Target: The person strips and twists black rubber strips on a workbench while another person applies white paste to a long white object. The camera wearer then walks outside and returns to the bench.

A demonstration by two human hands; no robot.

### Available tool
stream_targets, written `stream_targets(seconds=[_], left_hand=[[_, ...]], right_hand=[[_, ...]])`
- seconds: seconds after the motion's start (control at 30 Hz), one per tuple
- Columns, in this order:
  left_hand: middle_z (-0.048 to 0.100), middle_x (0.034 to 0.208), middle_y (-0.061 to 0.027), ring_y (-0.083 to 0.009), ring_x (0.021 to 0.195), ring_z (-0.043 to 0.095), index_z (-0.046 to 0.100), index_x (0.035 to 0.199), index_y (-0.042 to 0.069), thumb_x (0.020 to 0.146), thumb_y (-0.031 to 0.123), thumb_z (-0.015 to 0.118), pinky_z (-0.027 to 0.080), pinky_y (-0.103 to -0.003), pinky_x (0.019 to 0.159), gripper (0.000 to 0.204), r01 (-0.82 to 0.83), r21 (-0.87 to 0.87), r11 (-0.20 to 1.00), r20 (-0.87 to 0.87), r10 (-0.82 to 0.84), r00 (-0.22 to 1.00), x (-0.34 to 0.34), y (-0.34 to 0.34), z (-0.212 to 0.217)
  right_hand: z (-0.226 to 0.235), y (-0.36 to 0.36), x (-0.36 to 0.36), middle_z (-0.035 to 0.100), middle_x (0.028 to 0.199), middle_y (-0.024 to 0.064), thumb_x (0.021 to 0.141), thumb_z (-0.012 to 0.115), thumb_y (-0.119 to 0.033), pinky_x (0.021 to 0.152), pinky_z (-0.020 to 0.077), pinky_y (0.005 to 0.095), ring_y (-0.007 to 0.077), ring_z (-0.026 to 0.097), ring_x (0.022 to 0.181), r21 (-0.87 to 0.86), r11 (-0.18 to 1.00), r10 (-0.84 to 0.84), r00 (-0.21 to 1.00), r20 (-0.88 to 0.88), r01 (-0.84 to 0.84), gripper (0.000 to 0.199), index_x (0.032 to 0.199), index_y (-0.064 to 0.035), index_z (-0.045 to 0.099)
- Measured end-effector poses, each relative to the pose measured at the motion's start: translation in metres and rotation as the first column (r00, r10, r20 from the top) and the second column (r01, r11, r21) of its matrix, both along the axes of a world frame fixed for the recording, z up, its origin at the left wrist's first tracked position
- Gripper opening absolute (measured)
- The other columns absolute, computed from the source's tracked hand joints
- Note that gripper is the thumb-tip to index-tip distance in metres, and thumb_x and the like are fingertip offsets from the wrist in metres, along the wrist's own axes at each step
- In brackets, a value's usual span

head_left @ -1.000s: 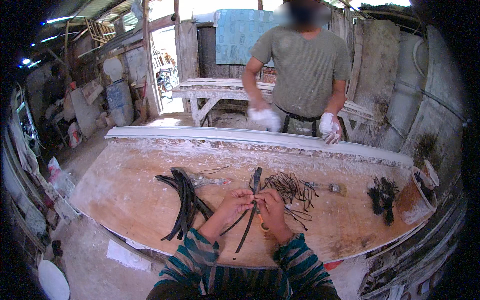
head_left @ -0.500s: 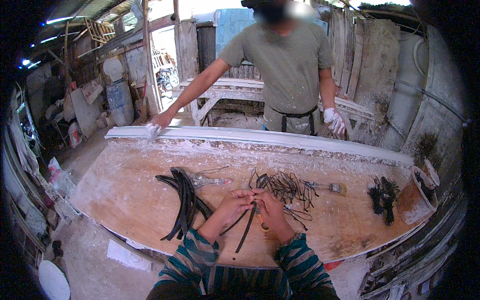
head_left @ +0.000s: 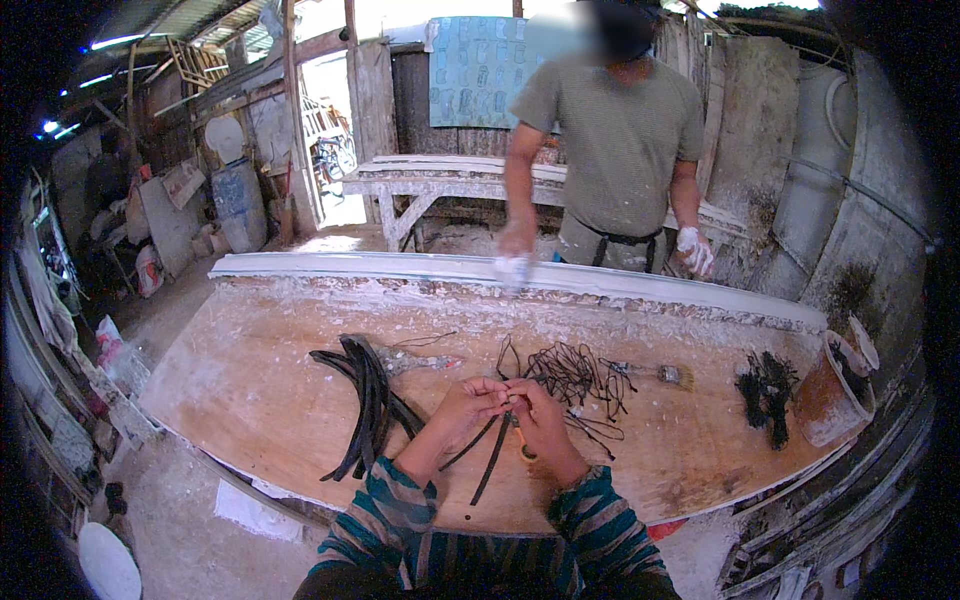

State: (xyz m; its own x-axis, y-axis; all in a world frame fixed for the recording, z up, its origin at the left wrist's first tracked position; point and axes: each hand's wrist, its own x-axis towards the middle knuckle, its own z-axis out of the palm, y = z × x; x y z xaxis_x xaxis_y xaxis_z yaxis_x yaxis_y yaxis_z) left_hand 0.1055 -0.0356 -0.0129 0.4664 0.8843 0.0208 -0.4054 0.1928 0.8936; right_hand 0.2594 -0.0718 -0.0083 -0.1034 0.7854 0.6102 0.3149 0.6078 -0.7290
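My left hand and my right hand meet over the middle of the wooden board, fingertips pinched together. Between them they hold the upper end of a black strip, which hangs down toward me; the exact grip is too small to make out. Left of my left hand lies a bundle of longer black strips. Just beyond my right hand is a tangle of thin black cords. An orange handle ring shows beside my right hand, the rest of that tool being hidden.
The board carries a dusty metal blade tool, a paintbrush, another bunch of black cords and a brown bucket at right. Along its far edge runs a long white moulding. A co-worker stands behind it.
The co-worker has moved to the right, one whitened hand sliding along the white moulding from its left end toward the middle. My hands stay almost in place.
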Motion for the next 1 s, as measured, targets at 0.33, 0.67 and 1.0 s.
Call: stream_targets(seconds=[0.33,0.67,1.0], left_hand=[[0.061,0.090,-0.0030,-0.0106,0.081,0.057,0.055,0.103,0.005,0.080,0.005,0.061,0.047,-0.023,0.072,0.024,-0.004,0.005,1.000,-0.006,0.004,1.000,0.004,-0.004,0.007],[0.063,0.089,-0.0065,-0.0120,0.081,0.060,0.052,0.105,0.005,0.079,0.001,0.059,0.048,-0.021,0.070,0.027,-0.034,0.141,0.989,0.084,0.022,0.996,0.009,-0.001,0.001],[0.056,0.081,0.0015,-0.0059,0.075,0.051,0.054,0.095,0.006,0.080,0.002,0.058,0.042,-0.021,0.068,0.016,-0.155,0.517,0.842,-0.202,0.296,0.934,0.016,-0.005,-0.001]], right_hand=[[-0.003,0.003,0.002,0.054,0.086,0.0106,0.083,0.050,0.000,0.065,0.0428,0.0274,0.0189,0.054,0.076,0.111,0.990,-0.093,0.994,0.049,0.087,0.009,0.091,-0.0017,0.054],[-0.002,0.002,0.000,0.056,0.082,0.0101,0.083,0.053,-0.004,0.064,0.0435,0.0285,0.0202,0.055,0.073,0.161,0.970,-0.193,0.980,0.055,0.182,0.008,0.090,-0.0014,0.056],[0.003,-0.001,-0.005,0.055,0.078,0.0087,0.082,0.053,-0.003,0.063,0.0429,0.0263,0.0168,0.054,0.071,0.071,0.984,-0.167,0.986,-0.005,0.166,0.007,0.088,-0.0007,0.056]])
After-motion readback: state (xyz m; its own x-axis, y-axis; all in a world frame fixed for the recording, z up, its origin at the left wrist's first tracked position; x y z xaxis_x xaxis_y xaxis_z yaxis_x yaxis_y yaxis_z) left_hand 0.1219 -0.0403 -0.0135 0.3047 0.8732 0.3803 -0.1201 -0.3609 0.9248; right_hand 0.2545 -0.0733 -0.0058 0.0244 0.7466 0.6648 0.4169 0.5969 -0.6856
